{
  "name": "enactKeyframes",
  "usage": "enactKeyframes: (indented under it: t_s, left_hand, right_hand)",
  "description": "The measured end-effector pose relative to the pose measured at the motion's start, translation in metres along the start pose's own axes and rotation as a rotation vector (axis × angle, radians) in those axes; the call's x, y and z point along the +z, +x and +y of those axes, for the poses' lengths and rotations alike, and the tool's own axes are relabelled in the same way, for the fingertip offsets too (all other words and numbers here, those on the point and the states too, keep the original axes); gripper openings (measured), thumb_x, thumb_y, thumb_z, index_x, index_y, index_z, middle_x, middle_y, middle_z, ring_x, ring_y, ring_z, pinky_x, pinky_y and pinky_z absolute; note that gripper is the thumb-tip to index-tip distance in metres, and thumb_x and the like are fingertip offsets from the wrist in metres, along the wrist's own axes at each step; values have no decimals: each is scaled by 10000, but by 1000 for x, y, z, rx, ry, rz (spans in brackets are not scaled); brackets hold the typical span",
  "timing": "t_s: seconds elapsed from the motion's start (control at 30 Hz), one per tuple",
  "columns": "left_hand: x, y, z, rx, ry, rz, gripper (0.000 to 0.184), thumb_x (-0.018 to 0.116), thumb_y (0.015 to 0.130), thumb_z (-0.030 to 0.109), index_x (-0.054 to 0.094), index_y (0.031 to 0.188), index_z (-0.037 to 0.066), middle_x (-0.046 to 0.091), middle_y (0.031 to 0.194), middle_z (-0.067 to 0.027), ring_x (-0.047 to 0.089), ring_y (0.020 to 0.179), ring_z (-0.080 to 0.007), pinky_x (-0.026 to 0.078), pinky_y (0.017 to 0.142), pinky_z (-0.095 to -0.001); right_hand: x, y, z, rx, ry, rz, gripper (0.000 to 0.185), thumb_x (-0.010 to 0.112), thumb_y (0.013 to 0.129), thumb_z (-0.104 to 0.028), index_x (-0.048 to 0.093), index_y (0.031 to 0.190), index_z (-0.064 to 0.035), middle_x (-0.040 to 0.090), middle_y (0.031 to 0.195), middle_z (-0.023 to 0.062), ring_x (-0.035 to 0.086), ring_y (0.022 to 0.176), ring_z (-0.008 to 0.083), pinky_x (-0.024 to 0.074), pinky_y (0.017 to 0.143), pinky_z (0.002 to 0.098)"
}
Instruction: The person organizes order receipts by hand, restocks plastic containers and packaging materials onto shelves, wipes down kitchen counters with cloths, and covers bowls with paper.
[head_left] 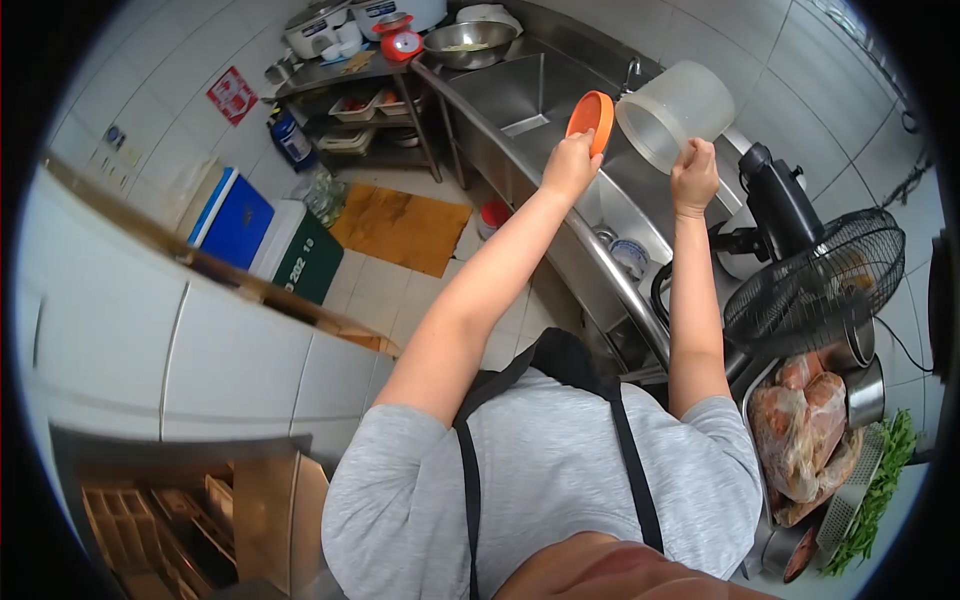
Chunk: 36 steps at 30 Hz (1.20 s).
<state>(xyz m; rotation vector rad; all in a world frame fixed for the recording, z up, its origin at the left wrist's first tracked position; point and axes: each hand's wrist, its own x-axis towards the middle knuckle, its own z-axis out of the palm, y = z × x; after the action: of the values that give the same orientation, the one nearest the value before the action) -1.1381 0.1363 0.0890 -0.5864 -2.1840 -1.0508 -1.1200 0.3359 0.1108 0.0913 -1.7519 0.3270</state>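
Observation:
My left hand (572,168) is closed on the edge of a round orange lid (590,122), which is tipped up on its side over the sink. My right hand (694,180) grips the rim of a cloudy, see-through plastic tub (685,108), tilted with its mouth toward me. Lid and tub are apart, a short gap between them. Below the two hands lies a sink basin (610,205) with a patterned bowl (630,258) and other dishes in it.
A black fan (815,270) stands close by my right arm. Wrapped meat (800,430) and green leaves (880,490) lie at the right. Beyond are a second basin (500,95), a steel bowl (470,45) and a red scale (402,44). Cardboard (402,225) covers some floor.

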Motion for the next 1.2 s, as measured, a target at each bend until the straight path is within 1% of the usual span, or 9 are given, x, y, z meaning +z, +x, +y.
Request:
enactKeyframes:
  t_s: [0.33, 0.6, 0.7, 0.77, 0.83, 0.97, 1.03, 1.13, 1.2]
  left_hand:
    - [27, 84, -147, 281, 69, -191, 401, 660, 706, 76, 554, 1076, -39, 604, 935, -169, 580, 863, -329, 473, 782, -382]
    - [38, 141, -244, 278, -60, -241, 421, 661, 703, 77, 551, 1091, -43, 601, 948, -180, 579, 871, -334, 474, 784, -381]
    - [41, 162, -280, 283, -105, -222, 407, 665, 702, 81, 562, 1075, -47, 603, 925, -183, 581, 854, -334, 478, 772, -380]
    - [40, 183, -310, 189, -244, -143, 370, 667, 702, 80, 580, 1034, -60, 607, 902, -187, 587, 834, -336, 482, 762, -372]
    - [23, 209, -338, -207, -335, -320, 307, 660, 727, 82, 602, 988, -68, 630, 908, -161, 634, 794, -221, 507, 680, -299]
    - [-14, 231, -429, -617, -770, -294, 320, 649, 779, 127, 590, 1037, -51, 631, 963, -107, 623, 833, -150, 515, 666, -264]
    - [-46, 237, -468, -724, -880, -259, 334, 641, 798, 146, 579, 1065, -45, 623, 994, -95, 615, 865, -147, 515, 688, -262]
    - [-103, 230, -535, -829, -1077, -136, 375, 609, 833, 173, 528, 1141, -24, 597, 1060, -86, 593, 940, -162, 498, 775, -292]
    - [-142, 223, -575, -855, -1126, -42, 378, 592, 845, 170, 504, 1167, -8, 590, 1079, -86, 581, 973, -171, 478, 828, -322]
  right_hand:
    - [122, 20, 19, -449, -404, -140, 127, 564, 771, -135, 515, 888, -147, 502, 735, -18, 529, 630, 132, 439, 532, 260]
    - [189, 32, 13, -543, -469, -344, 144, 546, 772, -133, 529, 915, -140, 514, 773, -16, 534, 668, 126, 447, 568, 259]
    - [230, 32, 20, -473, -464, -371, 169, 538, 775, -83, 523, 936, -132, 536, 772, 6, 557, 682, 178, 460, 590, 298]
    - [274, 34, 24, -36, -437, -299, 197, 543, 776, -64, 511, 961, -125, 555, 758, 41, 571, 691, 250, 462, 617, 356]
    - [320, 50, 17, 380, -307, -296, 218, 573, 772, -86, 501, 975, -116, 564, 739, 68, 575, 691, 290, 459, 645, 383]
    - [431, 68, 8, 455, 10, -424, 305, 617, 755, -69, 486, 1028, -99, 563, 794, 41, 575, 728, 185, 448, 648, 308]
    - [492, 74, -28, 526, 653, -466, 348, 639, 736, -42, 479, 1042, -82, 554, 822, 24, 546, 747, 133, 430, 630, 262]
    - [556, 102, -149, 733, 815, -763, 390, 667, 706, -52, 483, 1045, -105, 525, 666, -11, 400, 426, 48, 248, 315, 199]
    - [614, 102, -209, 787, 986, -931, 436, 687, 701, -69, 464, 1073, -112, 534, 683, 6, 414, 435, 56, 258, 321, 201]
